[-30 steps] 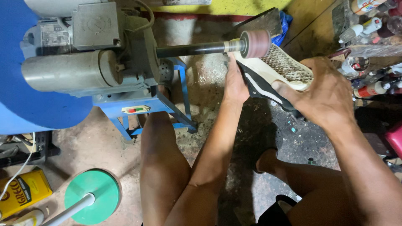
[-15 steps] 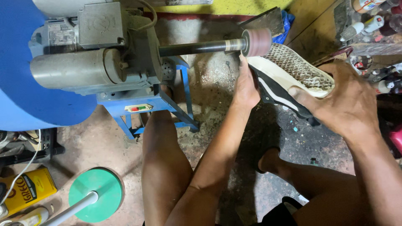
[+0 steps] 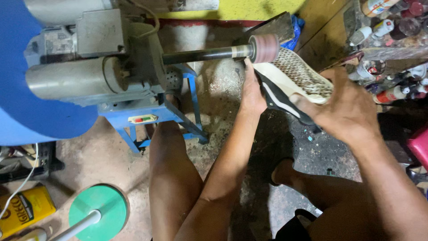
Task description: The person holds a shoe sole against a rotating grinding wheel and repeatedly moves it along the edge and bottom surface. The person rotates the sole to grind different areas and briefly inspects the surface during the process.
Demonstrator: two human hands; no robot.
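Seated low before a floor-standing motor on a blue stand, a person holds a shoe against the small pinkish sanding drum at the tip of the machine's long dark shaft. The shoe lies on its side, its pale woven upper and white sole edge turned toward the drum, its toe end touching or just beside it; which cannot be told. The left hand is wrapped closed around the shoe's near end just below the drum, and the right hand has its grip closed over the heel end, fingers spread across the black and white side.

By the look of it, the step in hand is grinding the sole edge near the toe. A next move would call for both hands to turn the shoe slowly and keep its pressure on the drum light and even, with the left fingers held well away from the spinning surface just above them.

Bottles and tubes crowd a shelf at the upper right; a yellow tin and a green disc sit on the concrete floor.
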